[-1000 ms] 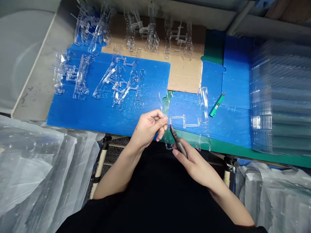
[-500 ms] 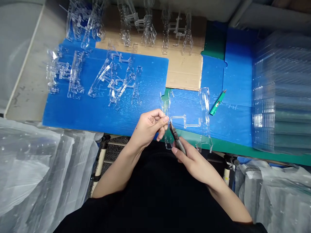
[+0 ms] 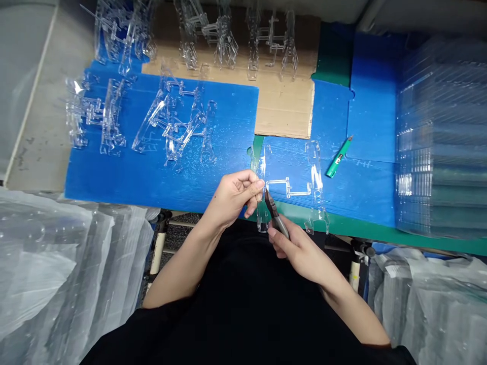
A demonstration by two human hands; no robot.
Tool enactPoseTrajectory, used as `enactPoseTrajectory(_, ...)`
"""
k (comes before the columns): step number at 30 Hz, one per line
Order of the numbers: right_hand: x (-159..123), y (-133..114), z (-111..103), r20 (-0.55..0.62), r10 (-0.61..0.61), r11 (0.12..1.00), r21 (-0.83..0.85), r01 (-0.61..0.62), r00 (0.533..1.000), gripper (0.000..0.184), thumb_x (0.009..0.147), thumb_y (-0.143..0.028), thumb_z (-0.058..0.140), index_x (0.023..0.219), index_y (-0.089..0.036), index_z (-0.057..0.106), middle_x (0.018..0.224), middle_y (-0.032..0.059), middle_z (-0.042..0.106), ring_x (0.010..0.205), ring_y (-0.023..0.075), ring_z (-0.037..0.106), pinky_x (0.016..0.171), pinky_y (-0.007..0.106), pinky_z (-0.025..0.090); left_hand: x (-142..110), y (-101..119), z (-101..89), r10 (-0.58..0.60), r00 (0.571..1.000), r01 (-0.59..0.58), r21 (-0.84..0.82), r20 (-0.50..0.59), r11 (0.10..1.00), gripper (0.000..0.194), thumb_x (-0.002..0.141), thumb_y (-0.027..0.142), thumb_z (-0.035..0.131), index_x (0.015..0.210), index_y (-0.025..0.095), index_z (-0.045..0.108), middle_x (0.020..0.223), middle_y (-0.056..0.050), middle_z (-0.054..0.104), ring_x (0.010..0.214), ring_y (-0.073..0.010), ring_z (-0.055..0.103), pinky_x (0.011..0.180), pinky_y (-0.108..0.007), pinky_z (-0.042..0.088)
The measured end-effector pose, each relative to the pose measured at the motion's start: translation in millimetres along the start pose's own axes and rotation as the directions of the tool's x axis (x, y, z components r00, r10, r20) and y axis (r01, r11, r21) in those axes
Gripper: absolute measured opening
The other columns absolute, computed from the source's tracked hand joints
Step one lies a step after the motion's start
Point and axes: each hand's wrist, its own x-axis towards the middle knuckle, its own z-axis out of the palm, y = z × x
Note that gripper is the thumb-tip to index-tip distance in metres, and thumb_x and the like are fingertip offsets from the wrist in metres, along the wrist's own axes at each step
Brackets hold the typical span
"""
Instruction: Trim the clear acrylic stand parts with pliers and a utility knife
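My left hand [image 3: 236,196], thumb and fingers shut, pinches a long, clear plastic piece [image 3: 262,163] mid-length, its axis running away from me; just right, grey-handled, dark-tipped pliers [image 3: 280,226] slant towards it from my right hand's [image 3: 300,251] curled grip.

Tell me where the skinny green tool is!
At right in the head view, the green tool lies on blue sheeting, between the clear plastic frame and the clear plastic stack.
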Motion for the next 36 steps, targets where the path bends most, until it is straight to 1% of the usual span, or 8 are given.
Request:
enactPoseTrajectory(7,18,22,-9,0.034,0.072,0.897,0.434,-0.080,0.997,0.038,0.098,-0.053,0.072,0.097,-0.024,0.047,0.074,-0.0086,0.042,0.058,0.0075,0.031,0.052,0.020,0.027,31,-14,9.9,-0.098,0.992,0.095,0.042,0.076,0.995,0.051,0.085,0.056,0.090,0.072,0.017,0.059,0.054,0.003,0.058,0.038,-0.0049,0.046,0.038,-0.017,0.036)
enactPoseTrajectory(11,27,36,-13,0.054,0.099,0.839,0.532,-0.112,0.994,0.042,0.094,-0.052,0.074,0.096,-0.025,0.042,0.071,-0.0109,0.038,0.055,0.0059,0.025,0.050,0.019,0.022,45,-25,16.9,-0.181,0.982,0.176,0.089,0.053,0.980,0.056,0.078,0.060,0.093,0.070,0.016,0.060,0.058,0.002,0.061,0.038,-0.0053,0.047,0.037,-0.018,0.036)
enactPoseTrajectory(16,32,48,-14,0.055,0.115,0.785,0.606,-0.125,0.992,0.044,0.090,-0.050,0.078,0.096,-0.026,0.041,0.068,-0.0115,0.037,0.054,0.0059,0.023,0.049,0.019,0.019,61,-25,21.8,-0.223,0.974,0.204,0.268,0.043,0.941,0.055,0.080,0.061,0.091,0.069,0.017,0.059,0.050,0.001,0.059,0.037,-0.0082,0.049,0.039,-0.020,0.040)
enactPoseTrajectory(21,20,58,-18,0.013,0.094,0.757,0.648,-0.081,0.995,0.037,0.090,-0.043,0.073,0.094,-0.025,0.042,0.069,-0.0102,0.039,0.055,0.0063,0.026,0.051,0.021,0.019,65,-11,26.0,-0.116,0.984,0.022,0.559,0.134,0.829,0.049,0.093,0.055,0.080,0.070,0.018,0.059,0.052,0.000,0.064,0.041,-0.0096,0.056,0.047,-0.021,0.045)
enactPoseTrajectory(23,14,63,-20,-0.015,0.080,0.753,0.656,-0.051,0.997,0.035,0.090,-0.042,0.072,0.092,-0.024,0.042,0.070,-0.0097,0.039,0.056,0.0064,0.027,0.052,0.021,0.020,66,-6,25.0,-0.056,0.985,-0.045,0.563,0.162,0.825,0.043,0.097,0.052,0.076,0.075,0.018,0.062,0.053,0.001,0.065,0.041,-0.0099,0.057,0.049,-0.021,0.046)
enactPoseTrajectory(28,7,75,-21,-0.054,0.037,0.757,0.653,0.008,0.998,0.034,0.091,-0.043,0.072,0.093,-0.024,0.043,0.071,-0.0095,0.038,0.057,0.0068,0.029,0.052,0.022,0.020,97,-1,16.8,0.031,0.997,-0.065,0.549,0.070,0.833,0.040,0.092,0.048,0.080,0.073,0.019,0.060,0.053,0.000,0.064,0.039,-0.0111,0.054,0.044,-0.023,0.041)
enactPoseTrajectory(32,9,81,-18,-0.057,0.001,0.768,0.639,0.036,0.998,0.033,0.093,-0.044,0.070,0.093,-0.024,0.044,0.072,-0.0091,0.039,0.058,0.0076,0.031,0.053,0.023,0.022,128,1,13.6,0.051,0.996,-0.088,0.720,0.074,0.688,0.049,0.094,0.055,0.077,0.067,0.019,0.058,0.052,-0.001,0.063,0.042,-0.0121,0.054,0.051,-0.026,0.043)
enactPoseTrajectory(36,6,84,-20,-0.075,-0.035,0.778,0.624,0.074,0.997,0.030,0.097,-0.044,0.067,0.094,-0.024,0.044,0.075,-0.0086,0.039,0.059,0.0083,0.031,0.055,0.024,0.023,133,13,9.5,0.232,0.971,-0.134,0.935,0.058,0.328,0.049,0.098,0.057,0.074,0.070,0.019,0.061,0.056,-0.002,0.061,0.055,-0.0164,0.057,0.063,-0.030,0.041)
